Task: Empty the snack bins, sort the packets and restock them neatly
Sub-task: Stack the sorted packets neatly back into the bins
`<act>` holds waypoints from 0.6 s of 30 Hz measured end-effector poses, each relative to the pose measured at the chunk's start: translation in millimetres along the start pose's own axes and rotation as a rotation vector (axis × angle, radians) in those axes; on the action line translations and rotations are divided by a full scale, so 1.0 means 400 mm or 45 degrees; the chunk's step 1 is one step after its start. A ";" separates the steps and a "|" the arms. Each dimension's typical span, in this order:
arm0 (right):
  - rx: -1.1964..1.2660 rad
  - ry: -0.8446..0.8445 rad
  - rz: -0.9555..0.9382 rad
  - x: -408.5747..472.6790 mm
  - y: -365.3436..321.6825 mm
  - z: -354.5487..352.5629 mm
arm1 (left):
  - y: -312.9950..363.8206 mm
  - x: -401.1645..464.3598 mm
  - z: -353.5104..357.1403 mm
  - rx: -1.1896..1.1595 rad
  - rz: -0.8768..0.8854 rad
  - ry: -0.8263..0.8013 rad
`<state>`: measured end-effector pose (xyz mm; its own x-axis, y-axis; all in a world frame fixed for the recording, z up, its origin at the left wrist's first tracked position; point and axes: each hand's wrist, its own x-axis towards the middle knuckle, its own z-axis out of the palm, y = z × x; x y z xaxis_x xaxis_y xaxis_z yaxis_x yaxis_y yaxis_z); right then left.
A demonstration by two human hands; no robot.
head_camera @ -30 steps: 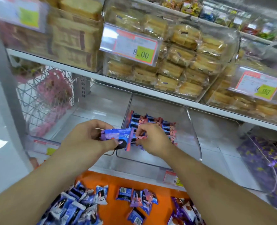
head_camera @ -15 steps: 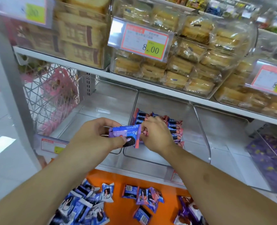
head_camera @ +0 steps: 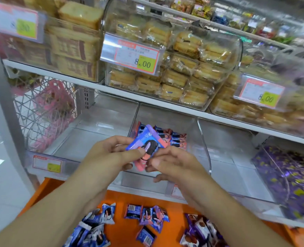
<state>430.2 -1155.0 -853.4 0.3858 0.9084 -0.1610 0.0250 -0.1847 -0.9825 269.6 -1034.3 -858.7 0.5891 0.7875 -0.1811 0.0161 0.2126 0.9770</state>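
My left hand (head_camera: pixel 110 155) pinches a small stack of blue, purple and pink snack packets (head_camera: pixel 145 145) in front of the middle clear bin (head_camera: pixel 203 150). My right hand (head_camera: pixel 172 164) touches the stack's lower right edge with loosely curled fingers. A row of like packets (head_camera: pixel 172 138) stands at the back of that bin. The left clear bin (head_camera: pixel 79 138) holds nothing. Loose blue packets (head_camera: pixel 96 229), pink-and-blue packets (head_camera: pixel 147 216) and purple packets (head_camera: pixel 199 230) lie on the orange surface (head_camera: pixel 122 227) below.
The right bin holds purple wrapped sweets (head_camera: pixel 290 177). The shelf above carries clear bins of cake packets (head_camera: pixel 174 68) with price tags (head_camera: pixel 135 56). A wire basket with a pink item (head_camera: pixel 46 107) hangs at the left, beside the shelf's upright post.
Both hands drew back from the middle bin toward me, and the held packets tilted up so their printed face shows. My right hand slid from the stack's far side to its lower edge.
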 end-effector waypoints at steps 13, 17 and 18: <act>-0.339 0.422 -0.131 0.044 0.030 -0.072 | -0.035 0.030 -0.046 1.111 0.570 0.159; -0.807 0.263 -0.152 0.171 0.068 -0.074 | -0.068 0.055 -0.073 1.245 0.559 0.066; -0.911 0.222 -0.166 0.202 0.080 -0.066 | -0.076 0.058 -0.074 1.253 0.559 0.049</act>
<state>486.3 -1097.4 -895.3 0.4780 0.8779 0.0283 0.6513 -0.3326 -0.6821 258.7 -1005.2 -895.8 0.6763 0.7028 0.2208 0.4623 -0.6383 0.6155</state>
